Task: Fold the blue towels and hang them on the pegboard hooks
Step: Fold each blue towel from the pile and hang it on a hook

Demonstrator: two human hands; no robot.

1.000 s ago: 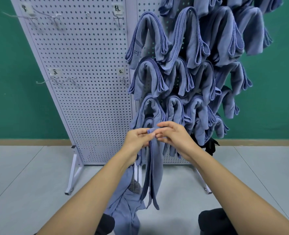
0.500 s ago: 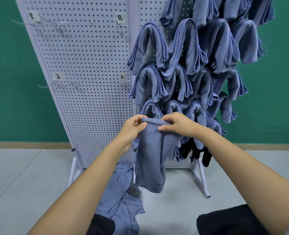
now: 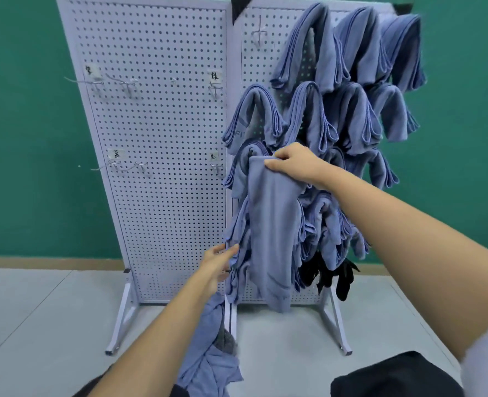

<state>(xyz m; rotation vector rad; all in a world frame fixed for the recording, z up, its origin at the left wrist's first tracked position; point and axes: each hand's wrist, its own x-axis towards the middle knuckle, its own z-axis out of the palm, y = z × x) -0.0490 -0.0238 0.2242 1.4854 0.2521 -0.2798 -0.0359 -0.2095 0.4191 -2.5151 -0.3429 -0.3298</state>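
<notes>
two bare hands before a white perforated metal pegboard [image 3: 156,196]. right hand [image 3: 291,164], fingers and thumb curled, pinches the top edge of a folded blue cloth towel [image 3: 271,230], which hangs full length against the right panel, over rows of hung blue towels [image 3: 351,116]. left hand [image 3: 218,263], fingers straight and holding nothing, touches their lower left edge. a loose heap of blue towels [image 3: 205,365] lies below.
</notes>
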